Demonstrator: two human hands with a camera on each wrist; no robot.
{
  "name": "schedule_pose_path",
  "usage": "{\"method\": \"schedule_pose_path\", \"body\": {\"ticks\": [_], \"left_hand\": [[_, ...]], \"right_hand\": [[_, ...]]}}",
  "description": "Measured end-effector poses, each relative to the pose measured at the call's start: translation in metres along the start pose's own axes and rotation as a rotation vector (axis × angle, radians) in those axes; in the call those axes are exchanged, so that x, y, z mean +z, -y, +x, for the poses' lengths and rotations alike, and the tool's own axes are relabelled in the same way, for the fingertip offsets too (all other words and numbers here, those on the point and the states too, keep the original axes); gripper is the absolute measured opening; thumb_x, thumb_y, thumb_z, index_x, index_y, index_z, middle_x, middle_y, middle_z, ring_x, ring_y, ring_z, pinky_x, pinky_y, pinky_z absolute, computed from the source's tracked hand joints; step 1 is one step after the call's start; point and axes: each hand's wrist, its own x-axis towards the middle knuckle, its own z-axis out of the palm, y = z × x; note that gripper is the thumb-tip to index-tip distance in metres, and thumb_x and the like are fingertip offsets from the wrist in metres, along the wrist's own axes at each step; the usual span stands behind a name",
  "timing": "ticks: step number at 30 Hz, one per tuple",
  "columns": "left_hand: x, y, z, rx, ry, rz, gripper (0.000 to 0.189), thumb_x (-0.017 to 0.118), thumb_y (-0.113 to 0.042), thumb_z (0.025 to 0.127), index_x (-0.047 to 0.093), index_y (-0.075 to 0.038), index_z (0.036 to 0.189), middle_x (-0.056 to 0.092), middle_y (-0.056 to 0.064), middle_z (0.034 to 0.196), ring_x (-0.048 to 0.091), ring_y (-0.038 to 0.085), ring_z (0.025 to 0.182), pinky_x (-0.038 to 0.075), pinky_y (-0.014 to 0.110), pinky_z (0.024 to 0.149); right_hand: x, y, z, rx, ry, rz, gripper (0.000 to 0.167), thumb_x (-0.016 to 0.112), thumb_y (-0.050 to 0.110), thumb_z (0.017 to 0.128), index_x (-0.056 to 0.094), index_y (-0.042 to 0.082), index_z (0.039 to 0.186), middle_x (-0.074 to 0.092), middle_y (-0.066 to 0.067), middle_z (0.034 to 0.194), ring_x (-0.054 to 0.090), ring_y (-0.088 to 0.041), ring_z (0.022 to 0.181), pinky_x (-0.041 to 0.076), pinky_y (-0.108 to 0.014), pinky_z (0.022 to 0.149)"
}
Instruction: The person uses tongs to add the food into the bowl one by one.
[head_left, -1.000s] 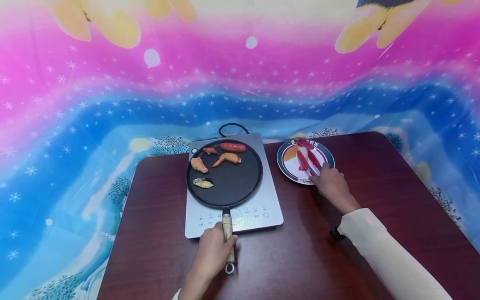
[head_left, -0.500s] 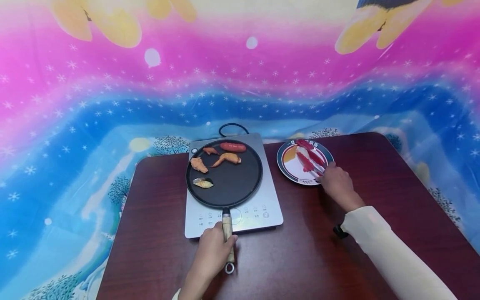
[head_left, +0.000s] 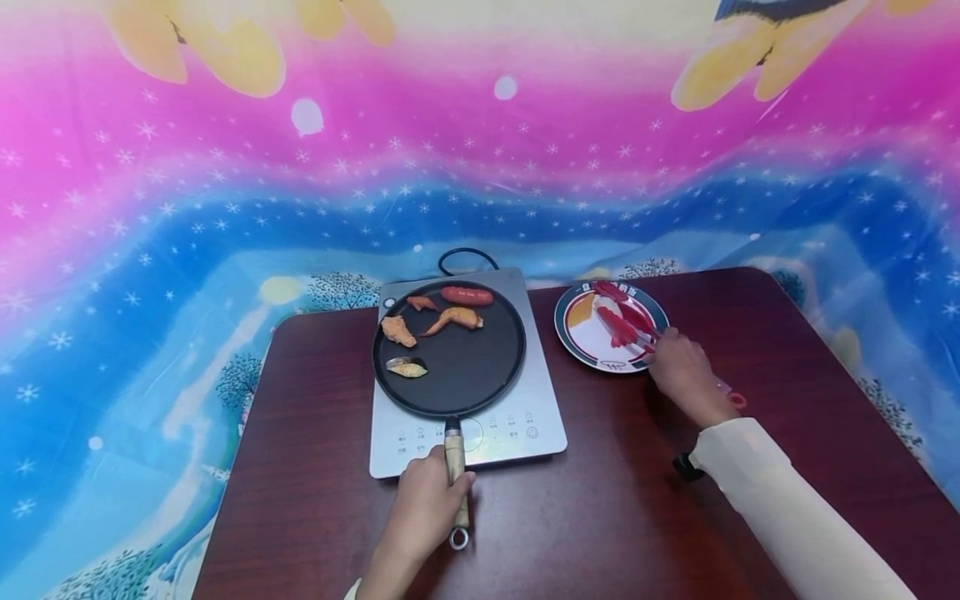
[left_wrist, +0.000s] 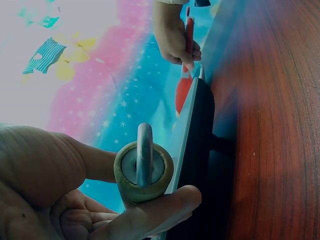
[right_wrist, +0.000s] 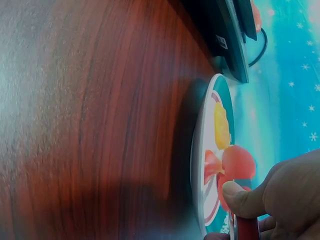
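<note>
In the head view my left hand (head_left: 426, 500) grips the light wooden handle (head_left: 455, 471) of a black flat frying pan (head_left: 472, 367). The pan sits on a silver induction cooker (head_left: 543, 417). On it lie a red sausage (head_left: 467, 296), a chicken wing (head_left: 461, 316), brown fried pieces (head_left: 397, 331) and a small yellowish piece (head_left: 407, 367). My right hand (head_left: 686, 375) holds red-tipped tongs (head_left: 618, 327) over a round plate (head_left: 570, 346). A yellow-orange piece (right_wrist: 221, 126) lies on the plate. Beside the tong tips is a red-and-white piece (right_wrist: 212, 164), partly hidden; whether the tongs pinch it, I cannot tell.
The dark red wooden table (head_left: 600, 517) carries everything. A black cord (head_left: 467, 250) loops behind the cooker. A patterned cloth (head_left: 480, 167) in pink and blue hangs behind and beside the table.
My right hand has drawn back slightly right and toward me with the tongs, whose red end ring now shows behind the wrist. My left hand stays on the pan handle.
</note>
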Motion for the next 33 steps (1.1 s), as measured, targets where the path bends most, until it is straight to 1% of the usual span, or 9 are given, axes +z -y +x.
{"method": "schedule_pose_path", "body": {"ticks": [7,10,17,22,26,30,33], "left_hand": [[-0.001,0.000,-0.001,0.016,-0.005,-0.002,0.026,0.078,-0.018,0.088,0.064,0.003,0.093,0.058,0.000,0.063,0.058,0.012,0.060,0.052,0.030,0.059],[-0.001,0.001,-0.001,0.016,-0.006,-0.002,0.026,0.078,-0.018,0.088,0.064,0.003,0.093,0.058,0.000,0.063,0.058,0.012,0.059,0.052,0.029,0.058],[-0.001,0.001,0.000,0.007,-0.002,-0.004,0.026,0.078,-0.018,0.089,0.064,0.004,0.094,0.057,0.001,0.063,0.057,0.011,0.058,0.051,0.029,0.058],[-0.001,0.000,0.000,-0.002,0.005,-0.006,0.027,0.078,-0.018,0.089,0.064,0.005,0.095,0.056,0.001,0.062,0.056,0.011,0.056,0.050,0.027,0.055],[-0.001,0.000,0.000,0.005,-0.001,0.006,0.027,0.078,-0.018,0.089,0.064,0.004,0.095,0.057,0.001,0.063,0.057,0.011,0.059,0.051,0.029,0.058],[-0.001,0.000,0.000,-0.004,0.001,0.003,0.027,0.078,-0.018,0.089,0.064,0.004,0.095,0.057,0.001,0.064,0.058,0.012,0.060,0.052,0.030,0.059],[-0.001,-0.001,0.000,-0.014,0.004,0.002,0.028,0.078,-0.018,0.089,0.064,0.005,0.096,0.057,0.001,0.063,0.057,0.012,0.059,0.051,0.029,0.058]], "right_hand": [[-0.004,-0.005,-0.002,-0.039,-0.067,0.007,0.047,0.063,0.014,0.098,0.042,-0.021,0.122,0.054,-0.040,0.110,0.054,-0.053,0.103,0.048,-0.066,0.092],[-0.004,-0.006,-0.002,-0.054,-0.068,-0.001,0.046,0.063,0.013,0.098,0.043,-0.021,0.122,0.054,-0.040,0.110,0.054,-0.053,0.103,0.047,-0.067,0.091],[-0.004,-0.006,0.000,-0.062,-0.053,-0.015,0.044,0.059,0.012,0.100,0.042,-0.021,0.124,0.052,-0.039,0.112,0.051,-0.052,0.103,0.045,-0.065,0.089],[-0.007,-0.002,-0.001,-0.082,-0.054,-0.020,0.048,0.063,0.011,0.099,0.041,-0.021,0.127,0.051,-0.039,0.114,0.050,-0.052,0.104,0.044,-0.065,0.091],[-0.010,0.003,-0.003,-0.142,-0.074,-0.025,0.049,0.066,0.011,0.097,0.042,-0.020,0.126,0.052,-0.038,0.112,0.050,-0.051,0.103,0.044,-0.064,0.089],[-0.014,0.011,-0.006,-0.181,-0.096,-0.019,0.043,0.066,0.011,0.097,0.045,-0.018,0.122,0.054,-0.035,0.109,0.051,-0.049,0.100,0.045,-0.061,0.085],[-0.017,0.019,-0.008,-0.204,-0.100,-0.005,0.042,0.064,0.011,0.098,0.045,-0.018,0.123,0.054,-0.035,0.111,0.052,-0.050,0.102,0.044,-0.061,0.085]]}}
